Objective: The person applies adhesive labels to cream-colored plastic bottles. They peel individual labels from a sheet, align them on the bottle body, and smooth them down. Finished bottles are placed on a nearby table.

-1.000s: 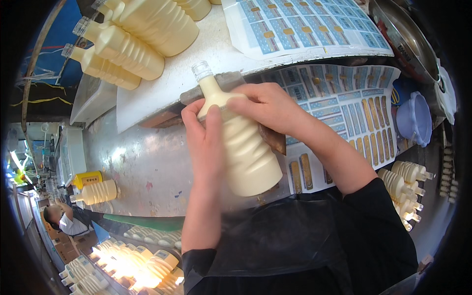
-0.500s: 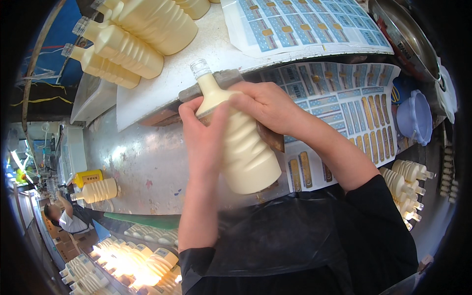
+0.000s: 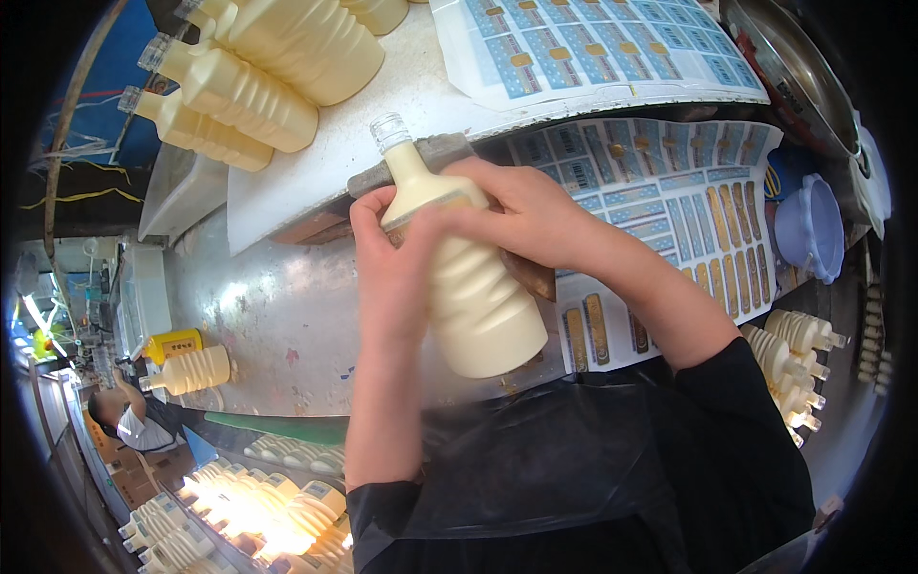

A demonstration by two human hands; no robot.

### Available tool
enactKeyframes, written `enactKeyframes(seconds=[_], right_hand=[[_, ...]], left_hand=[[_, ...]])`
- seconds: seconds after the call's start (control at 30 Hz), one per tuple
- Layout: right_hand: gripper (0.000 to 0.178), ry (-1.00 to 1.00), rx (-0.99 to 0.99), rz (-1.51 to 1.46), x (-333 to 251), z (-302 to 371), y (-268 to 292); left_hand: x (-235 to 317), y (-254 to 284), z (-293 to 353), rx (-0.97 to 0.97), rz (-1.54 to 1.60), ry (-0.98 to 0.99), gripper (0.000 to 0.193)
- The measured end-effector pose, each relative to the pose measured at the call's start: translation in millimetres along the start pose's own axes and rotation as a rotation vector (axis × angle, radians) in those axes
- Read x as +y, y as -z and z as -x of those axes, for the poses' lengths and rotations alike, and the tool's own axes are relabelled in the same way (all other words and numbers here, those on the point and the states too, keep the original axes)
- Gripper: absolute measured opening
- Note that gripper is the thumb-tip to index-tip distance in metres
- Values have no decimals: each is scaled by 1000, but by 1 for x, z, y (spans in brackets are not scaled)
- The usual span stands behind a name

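A cream-coloured bottle (image 3: 483, 320) with a ribbed body and a clear threaded neck lies tilted in front of me, its neck pointing away. My left hand (image 3: 390, 253) grips its left shoulder, fingers curled round the far side. From the right, my right hand (image 3: 526, 215) is closed round the other shoulder, its thumb lying across the front toward my left thumb. Between the hands a narrow strip label (image 3: 454, 199) runs across the shoulder; my thumbs partly cover it. A brown block (image 3: 435, 151) is behind the bottle's neck.
Sheets of blue and gold labels (image 3: 660, 225) lie to the right, with another label sheet (image 3: 593, 43) on the white shelf. More cream bottles (image 3: 253, 105) stand far left. A bottle (image 3: 194, 370) lies by a yellow container (image 3: 172, 344). A lilac bucket (image 3: 808, 228) hangs right. A co-worker (image 3: 139, 411) is far left.
My right thumb has shifted left and slightly down across the bottle's shoulder, showing more of the strip label. The bottle stays in nearly the same place.
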State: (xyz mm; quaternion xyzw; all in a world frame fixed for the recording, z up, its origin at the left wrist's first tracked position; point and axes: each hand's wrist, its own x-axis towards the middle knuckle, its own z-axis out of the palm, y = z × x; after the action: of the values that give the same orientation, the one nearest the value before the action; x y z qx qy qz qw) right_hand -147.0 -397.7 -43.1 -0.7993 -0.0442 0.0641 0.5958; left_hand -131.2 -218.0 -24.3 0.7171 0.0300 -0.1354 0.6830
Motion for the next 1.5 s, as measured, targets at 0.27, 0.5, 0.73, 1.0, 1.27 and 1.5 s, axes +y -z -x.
enactKeyframes(seconds=[0.27, 0.5, 0.73, 1.0, 1.27, 1.5], right_hand=[[52, 64, -25, -269, 18, -2, -3], [48, -105, 42, -92, -10, -5, 1], [47, -57, 100, -40, -11, -2, -5], [48, 24, 117, -182, 9, -8, -7], [45, -71, 21, -123, -5, -7, 3], [42, -7, 68, -223, 3, -1, -5]], left_hand=[[-9, 2, -5, 19, -39, -83, 49], [-7, 1, -1, -7, 92, -33, 38], [-9, -1, -3, 21, 41, -36, 47], [-13, 3, -5, 19, 2, -83, 43], [-17, 6, -4, 0, -36, -122, 36], [-26, 18, -4, -39, 156, -95, 44]])
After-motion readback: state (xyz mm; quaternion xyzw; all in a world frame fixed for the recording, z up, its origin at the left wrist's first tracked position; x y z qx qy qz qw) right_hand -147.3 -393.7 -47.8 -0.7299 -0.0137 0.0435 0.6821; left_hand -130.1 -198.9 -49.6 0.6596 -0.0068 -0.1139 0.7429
